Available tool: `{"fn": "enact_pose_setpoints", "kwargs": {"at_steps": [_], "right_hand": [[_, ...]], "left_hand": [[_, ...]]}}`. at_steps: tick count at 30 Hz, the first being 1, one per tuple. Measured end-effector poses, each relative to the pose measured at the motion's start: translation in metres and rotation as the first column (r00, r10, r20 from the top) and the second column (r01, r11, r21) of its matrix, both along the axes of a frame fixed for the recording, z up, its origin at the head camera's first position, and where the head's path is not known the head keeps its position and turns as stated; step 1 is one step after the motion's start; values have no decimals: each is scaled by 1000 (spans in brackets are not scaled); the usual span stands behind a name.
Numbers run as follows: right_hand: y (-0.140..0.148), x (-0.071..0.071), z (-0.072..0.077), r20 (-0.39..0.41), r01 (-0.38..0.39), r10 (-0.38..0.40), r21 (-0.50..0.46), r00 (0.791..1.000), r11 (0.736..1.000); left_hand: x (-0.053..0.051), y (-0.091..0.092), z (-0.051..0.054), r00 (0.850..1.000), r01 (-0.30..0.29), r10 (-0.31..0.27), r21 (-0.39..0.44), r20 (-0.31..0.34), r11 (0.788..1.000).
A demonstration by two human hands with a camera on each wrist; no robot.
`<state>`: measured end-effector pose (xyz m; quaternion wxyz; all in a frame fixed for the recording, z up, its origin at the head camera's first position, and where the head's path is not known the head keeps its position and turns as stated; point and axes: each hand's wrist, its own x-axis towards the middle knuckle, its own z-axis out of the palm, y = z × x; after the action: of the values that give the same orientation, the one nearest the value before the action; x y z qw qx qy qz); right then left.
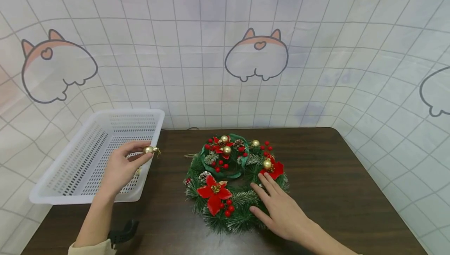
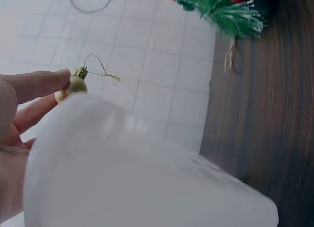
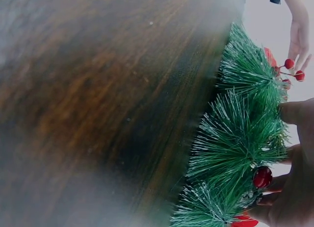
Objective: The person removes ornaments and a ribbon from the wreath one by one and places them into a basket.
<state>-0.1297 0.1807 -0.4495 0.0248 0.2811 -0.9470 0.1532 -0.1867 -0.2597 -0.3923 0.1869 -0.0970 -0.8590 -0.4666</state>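
Note:
Between thumb and fingers, my left hand [image 1: 121,165] pinches a small gold Christmas ball [image 1: 148,149] over the right rim of the white basket. A thin gold hanging loop trails from the cap of the ball [image 2: 74,87] in the left wrist view. On the table lies a green wreath [image 1: 239,223] with red poinsettias, red berries, pine cones and several gold balls. A green ribbon [image 1: 204,159] is looped at its far side. My right hand [image 1: 281,210] rests on the wreath's right side, fingers spread and fairly straight. In the right wrist view its fingers touch the green needles [image 3: 240,134].
The white perforated basket [image 1: 38,194] stands at the left of the dark wooden table [image 1: 327,184], with something small and gold inside near its right wall. A white gridded curtain [image 1: 197,102] with cartoon drawings hangs behind and at both sides.

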Motion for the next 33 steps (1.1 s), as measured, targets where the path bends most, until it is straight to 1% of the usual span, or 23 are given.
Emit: {"fn": "enact_pose_setpoints", "kwargs": {"at_steps": [3,7,14,17,21,25,29,33], "right_hand": [[0,0,0,-2,2,-2,-1,1000,1000],[0,0,0,-1,3,-3,0,1000,1000],[1,1,1,9,4,-4,-5,1000,1000],[1,0,1,7,-1,1,-2,1000,1000],[1,0,1,-3,-6,6,2,1000,1000],[1,0,1,-4,-6,6,1,1000,1000],[1,0,1,-2,-11,11,-2,1000,1000],[1,0,1,-1,-13,13,-5,1000,1000]], "left_hand": [[-1,-6,-1,1000,-19,19,6,19,1000],[-1,-14,-2,997,-56,56,-7,49,998],[-2,-31,-7,993,-101,100,12,60,995],[-1,-39,-8,987,-133,132,-2,86,991],[1,-46,-9,977,-159,160,-17,144,987],[2,-50,-10,971,-160,166,-47,174,986],[3,-53,-12,975,-139,149,-69,162,988],[3,-54,-13,976,-135,149,-98,156,986]]}}
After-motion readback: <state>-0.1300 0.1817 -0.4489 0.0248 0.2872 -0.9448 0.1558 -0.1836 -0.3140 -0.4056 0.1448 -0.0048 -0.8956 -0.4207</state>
